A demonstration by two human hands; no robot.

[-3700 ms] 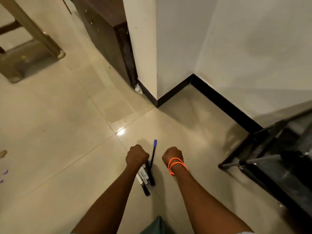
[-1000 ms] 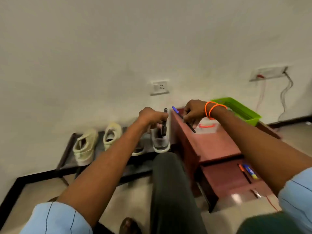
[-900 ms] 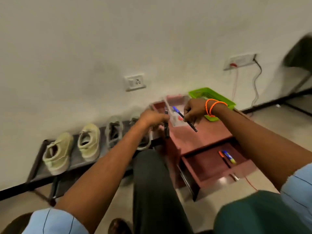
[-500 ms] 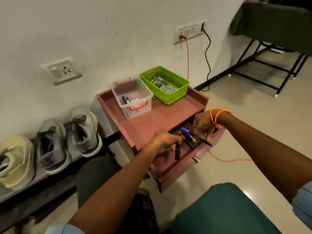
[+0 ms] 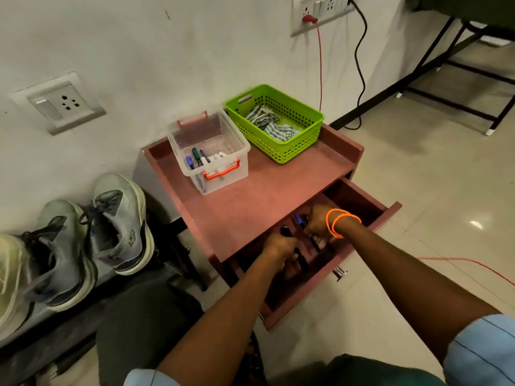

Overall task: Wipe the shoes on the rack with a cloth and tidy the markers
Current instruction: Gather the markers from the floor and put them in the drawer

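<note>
Left hand (image 5: 278, 246): fingers curled around a bundle of dark markers (image 5: 299, 260), whose black ends project at 12 o'clock and at 5 o'clock of the fist. Right hand (image 5: 317, 222): fingers curled down over markers lying in the drawer, a blue-capped marker (image 5: 298, 219) showing at its 9 o'clock side; whether the fingers actually grip one cannot be told. Two orange bands (image 5: 338, 222) circle the right wrist.

Both hands are inside the open drawer (image 5: 370, 227) of a reddish-brown cabinet. On the cabinet worktop (image 5: 250, 199), at 12 o'clock of the hands, stands a clear plastic box (image 5: 231, 151) with red handles; it contains several markers (image 5: 199, 158), among them one blue-capped and one green-capped. Just beside the box, at its 2 o'clock, stands a green perforated basket (image 5: 292, 146) holding a striped cloth (image 5: 267, 122).

At 9 o'clock of the cabinet, a low dark rack (image 5: 50, 338) carries a pair of grey shoes (image 5: 92, 235); a pale shoe (image 5: 11, 277) is cut by the frame edge. A wall socket (image 5: 60, 103) is mounted above the shoes. A red cable (image 5: 320, 65) and a black cable (image 5: 359, 65) hang from a second socket plate (image 5: 320, 9) at 12 o'clock of the basket.
</note>
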